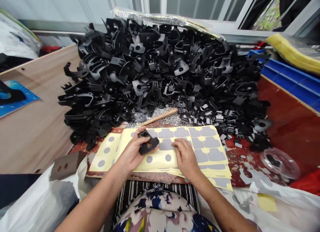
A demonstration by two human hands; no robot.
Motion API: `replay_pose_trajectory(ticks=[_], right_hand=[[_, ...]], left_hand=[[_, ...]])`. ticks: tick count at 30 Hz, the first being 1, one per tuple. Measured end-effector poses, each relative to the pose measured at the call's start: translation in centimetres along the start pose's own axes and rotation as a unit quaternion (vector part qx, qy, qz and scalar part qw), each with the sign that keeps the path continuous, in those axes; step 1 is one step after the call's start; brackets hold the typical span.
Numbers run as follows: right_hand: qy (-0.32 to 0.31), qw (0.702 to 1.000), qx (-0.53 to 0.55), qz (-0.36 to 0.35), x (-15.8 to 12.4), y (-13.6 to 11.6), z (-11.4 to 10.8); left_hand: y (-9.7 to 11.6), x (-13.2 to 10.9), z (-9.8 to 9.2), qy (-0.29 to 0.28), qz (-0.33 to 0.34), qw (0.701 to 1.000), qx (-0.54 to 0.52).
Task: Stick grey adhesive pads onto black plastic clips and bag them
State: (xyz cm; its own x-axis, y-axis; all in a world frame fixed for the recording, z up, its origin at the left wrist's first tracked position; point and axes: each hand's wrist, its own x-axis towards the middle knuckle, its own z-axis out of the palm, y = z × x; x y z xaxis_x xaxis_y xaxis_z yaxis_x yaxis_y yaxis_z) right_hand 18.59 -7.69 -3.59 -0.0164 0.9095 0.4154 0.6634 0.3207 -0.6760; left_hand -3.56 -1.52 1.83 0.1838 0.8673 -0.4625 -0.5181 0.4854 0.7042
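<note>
My left hand (133,152) grips a black plastic part (148,143) with a hole in it, held over a stack of yellow sticker sheets. On these sheets (160,163) sit grey pads, some round and some nearly rectangular with cut corners. The fingers of my right hand (186,157) are pinched at the edge of a grey rectangular sticker (166,144) on the top sheet. Whether that sticker is lifted from its backing, I cannot tell.
Behind the sheets rises a large heap of black plastic parts (155,65). A wooden stick (160,117) lies across small metal pieces (172,120). To the right stand a clear round tub (280,163) and a blue crate (292,78). White bags (37,205) flank my lap.
</note>
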Motion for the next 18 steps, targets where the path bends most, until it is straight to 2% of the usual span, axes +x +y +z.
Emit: replay_pose_trajectory(ticks=[2, 4, 7, 9, 11, 12, 13, 15, 17, 18], right_hand=[[0.002, 1.000, -0.023, -0.009, -0.2, 0.3, 0.7], [-0.002, 1.000, -0.014, 0.001, -0.4, 0.2, 1.0], [-0.039, 0.996, 0.062, 0.052, -0.1, 0.1, -0.3], [-0.128, 0.978, 0.140, 0.088, 0.4, 0.2, -2.1], [-0.234, 0.940, 0.225, 0.104, 0.9, 0.5, -3.7], [-0.258, 0.923, 0.265, 0.108, 1.1, 0.7, -4.2], [-0.251, 0.915, 0.295, 0.115, 1.2, 0.9, -4.5], [-0.165, 0.929, 0.300, 0.138, 1.3, 1.2, -4.2], [-0.094, 0.958, 0.224, 0.150, 1.2, 1.3, -3.0], [-0.083, 0.970, 0.176, 0.145, 1.1, 1.2, -2.4]], left_hand=[[-0.1, 0.5, -0.6, -0.032, -0.023, 0.999, 0.027], [-0.4, 0.9, -1.0, -0.048, -0.016, 0.998, 0.044], [-0.9, 1.4, -1.6, -0.047, -0.003, 0.998, 0.040], [-1.0, 1.7, -1.9, -0.052, -0.005, 0.998, 0.033], [-1.1, 1.9, -2.2, -0.064, -0.003, 0.998, 0.027], [-1.2, 2.0, -2.2, -0.069, 0.001, 0.997, 0.023], [-1.2, 2.0, -2.2, -0.074, 0.006, 0.997, 0.017], [-1.3, 2.1, -2.2, -0.082, 0.016, 0.996, 0.009], [-1.5, 2.0, -2.2, -0.081, 0.020, 0.997, 0.007], [-1.5, 2.0, -2.2, -0.078, 0.020, 0.997, 0.007]])
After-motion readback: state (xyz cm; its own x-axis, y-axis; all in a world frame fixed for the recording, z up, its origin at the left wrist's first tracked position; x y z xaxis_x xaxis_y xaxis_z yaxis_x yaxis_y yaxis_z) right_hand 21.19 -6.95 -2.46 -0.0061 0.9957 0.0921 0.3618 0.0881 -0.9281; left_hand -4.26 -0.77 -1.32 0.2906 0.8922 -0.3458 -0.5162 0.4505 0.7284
